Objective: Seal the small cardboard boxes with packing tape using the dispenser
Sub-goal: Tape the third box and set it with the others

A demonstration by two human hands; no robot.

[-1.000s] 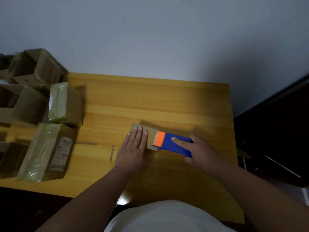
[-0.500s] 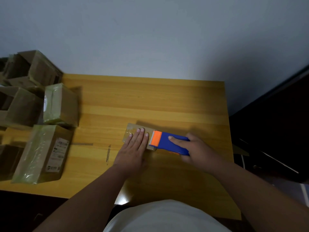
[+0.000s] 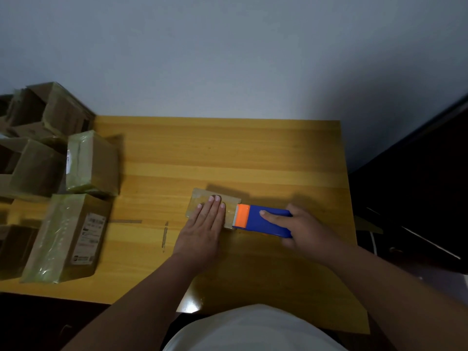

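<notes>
Our left hand [image 3: 206, 225] presses flat on the light small cardboard box [image 3: 202, 198]; beside it our right hand [image 3: 301, 228] grips the rigid tape dispenser [image 3: 263, 220].

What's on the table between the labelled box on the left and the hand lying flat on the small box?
In the head view, two stray tape strips lie on the bare table between the labelled box and the left hand.

The flat left hand [image 3: 205, 225] covers the lower middle of the small flat brown cardboard box [image 3: 202, 200]. Open brown cartons [image 3: 27, 158] are cut off at the frame's left edge. Print on the white shipping label [image 3: 90, 238], lower left, is illegible.
</notes>
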